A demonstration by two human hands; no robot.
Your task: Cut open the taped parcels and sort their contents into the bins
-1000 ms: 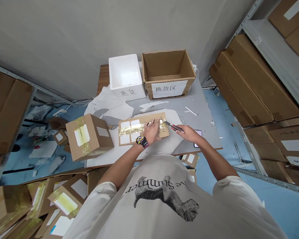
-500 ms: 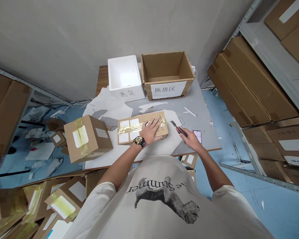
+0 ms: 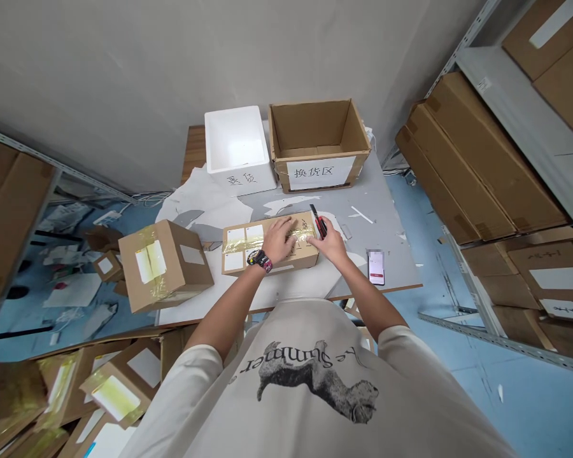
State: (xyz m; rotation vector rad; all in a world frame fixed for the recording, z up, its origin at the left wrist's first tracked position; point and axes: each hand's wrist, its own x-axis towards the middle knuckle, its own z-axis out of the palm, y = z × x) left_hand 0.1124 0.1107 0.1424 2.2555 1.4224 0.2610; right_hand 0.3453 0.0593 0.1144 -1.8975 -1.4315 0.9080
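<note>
Under your left hand's wide grip [image 3: 277, 242], palm down with fingers spread, the taped carton [image 3: 293, 259] lies flat on the worktop [image 3: 389, 226]; it looks stiff and fairly light, slick along the tape [image 3: 233, 245], so its long side edges should give you better purchase. Your right hand's grip [image 3: 332, 243] is closed around the cutter [image 3: 321, 226], blade pointing away from you, just beside the carton's right end.

a grey wall [image 3: 138, 76] rises behind a blue floor [image 3: 482, 388].
</note>
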